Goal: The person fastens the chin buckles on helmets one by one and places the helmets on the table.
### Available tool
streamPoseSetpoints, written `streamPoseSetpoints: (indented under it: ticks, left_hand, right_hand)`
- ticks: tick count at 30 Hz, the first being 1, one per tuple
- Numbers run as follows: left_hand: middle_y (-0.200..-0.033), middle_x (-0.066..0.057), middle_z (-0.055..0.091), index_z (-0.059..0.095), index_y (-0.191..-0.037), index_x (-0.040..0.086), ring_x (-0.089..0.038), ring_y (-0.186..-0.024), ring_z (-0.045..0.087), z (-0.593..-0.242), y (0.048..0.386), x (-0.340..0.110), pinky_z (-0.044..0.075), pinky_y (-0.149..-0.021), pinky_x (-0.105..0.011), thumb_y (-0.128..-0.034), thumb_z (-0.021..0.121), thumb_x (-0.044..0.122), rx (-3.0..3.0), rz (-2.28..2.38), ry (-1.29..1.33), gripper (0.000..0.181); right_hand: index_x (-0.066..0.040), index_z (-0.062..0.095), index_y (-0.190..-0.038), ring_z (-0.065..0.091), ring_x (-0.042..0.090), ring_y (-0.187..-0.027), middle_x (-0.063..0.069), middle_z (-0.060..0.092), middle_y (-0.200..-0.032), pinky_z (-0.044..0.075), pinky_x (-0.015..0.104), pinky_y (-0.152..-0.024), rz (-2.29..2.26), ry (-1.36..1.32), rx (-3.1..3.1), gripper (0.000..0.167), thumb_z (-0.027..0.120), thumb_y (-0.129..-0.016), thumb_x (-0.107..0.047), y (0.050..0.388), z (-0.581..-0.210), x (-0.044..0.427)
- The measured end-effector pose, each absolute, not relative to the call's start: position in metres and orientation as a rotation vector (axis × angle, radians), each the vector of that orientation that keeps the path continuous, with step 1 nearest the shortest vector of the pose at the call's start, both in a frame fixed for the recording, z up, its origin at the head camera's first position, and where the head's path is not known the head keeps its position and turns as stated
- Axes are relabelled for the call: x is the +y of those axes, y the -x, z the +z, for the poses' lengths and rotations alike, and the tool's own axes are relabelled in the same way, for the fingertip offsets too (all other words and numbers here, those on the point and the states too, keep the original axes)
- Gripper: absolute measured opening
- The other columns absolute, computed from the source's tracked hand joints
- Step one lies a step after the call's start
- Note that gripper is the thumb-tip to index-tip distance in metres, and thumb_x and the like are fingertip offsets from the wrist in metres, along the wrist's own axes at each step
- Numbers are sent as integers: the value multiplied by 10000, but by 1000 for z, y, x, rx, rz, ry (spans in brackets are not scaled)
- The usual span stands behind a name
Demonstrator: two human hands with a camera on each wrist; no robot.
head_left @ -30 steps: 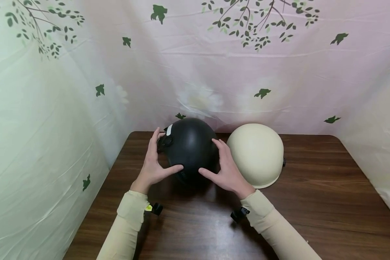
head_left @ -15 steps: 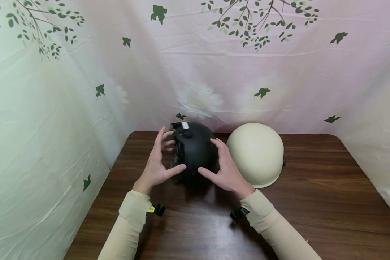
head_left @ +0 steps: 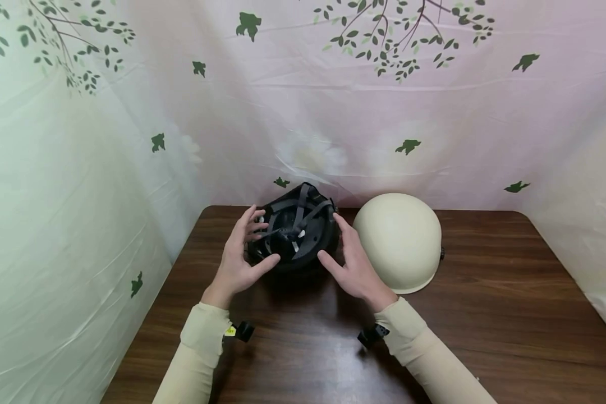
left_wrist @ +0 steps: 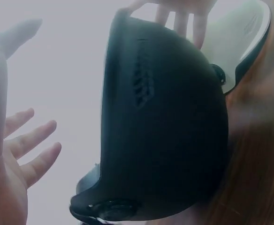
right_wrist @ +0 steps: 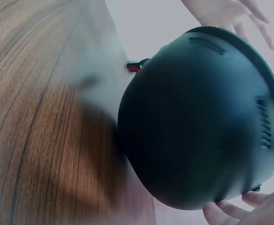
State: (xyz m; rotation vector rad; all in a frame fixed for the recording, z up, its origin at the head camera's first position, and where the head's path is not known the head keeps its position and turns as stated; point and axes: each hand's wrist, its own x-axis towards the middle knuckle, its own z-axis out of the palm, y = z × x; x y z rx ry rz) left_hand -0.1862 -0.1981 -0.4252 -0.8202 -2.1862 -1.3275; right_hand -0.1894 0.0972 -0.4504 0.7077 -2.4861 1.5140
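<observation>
Your left hand (head_left: 234, 266) is spread, off the shell; your right hand (head_left: 356, 269) is also spread, fingertips touching the shell, neither gripping. The black helmet (head_left: 299, 238) sits between them, strapped hollow side up, toward the table's (head_left: 323, 348) far edge; cream helmet (head_left: 398, 241) just right, dome up, patterned backdrop (head_left: 303, 112) behind.

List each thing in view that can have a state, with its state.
Black helmet, tipped opening upward; contact with the table unclear.
Helmet straps, strung across the opening; buckled or not, unclear.
Cream helmet, dome up on the table.
Left hand, spread, apart from the black helmet.
Right hand, touching the black helmet's shell.
Patterned sheet, hung behind the table.
</observation>
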Motion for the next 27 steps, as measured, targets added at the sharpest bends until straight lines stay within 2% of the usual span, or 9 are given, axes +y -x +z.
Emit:
streamPoseSetpoints:
  ticks: [4,10,13,19,23,27]
  left_hand:
    - [-1582,-219,558,361,-1693,103,-409,-1305,666,-430,185,-205,595,-1035,-471,-834,855,13,-2147,-1328,753,995]
    - [-1497,-281,602,436,-1650,72,-408,-1233,683,-436,185,-212,591,-987,-328,-826,835,-39,-2097,-1298,691,922]
    - [-1463,-279,619,478,-1618,60,-393,-1214,681,-438,185,-215,578,-972,-281,-825,828,-54,-2071,-1290,661,874]
    - [-1433,-273,636,513,-1582,32,-388,-1199,679,-441,185,-219,572,-962,-262,-839,815,-53,-2052,-1275,612,806]
    - [-1437,-240,644,527,-1567,31,-391,-1206,676,-444,185,-222,561,-981,-281,-857,814,-42,-2053,-1281,550,770]
    - [-1443,-231,642,536,-1566,47,-424,-1236,645,-449,185,-226,527,-1017,-305,-876,819,-14,-2061,-1280,479,749]
  right_hand:
    - [-158,120,-1761,509,362,-1459,197,343,-1697,479,605,-1188,1548,-671,-2500,885,653,-1088,-372,190,-452,97]
    - [-148,163,-1756,382,404,-1546,226,361,-1693,392,649,-1214,1480,-639,-2495,913,680,-1064,-443,194,-461,96]
    - [-145,206,-1746,387,424,-1545,232,363,-1703,398,665,-1187,1413,-618,-2505,934,718,-1034,-468,196,-469,97]
    - [-134,253,-1727,514,414,-1378,259,446,-1629,464,638,-1090,1408,-559,-2550,937,786,-980,-326,197,-476,98]
    - [-131,255,-1726,567,358,-1200,264,500,-1549,506,555,-1000,1392,-543,-2578,936,776,-975,-329,197,-476,99]
    - [-153,284,-1720,564,304,-1028,223,584,-1328,510,452,-855,1379,-542,-2578,915,774,-963,-309,196,-474,100]
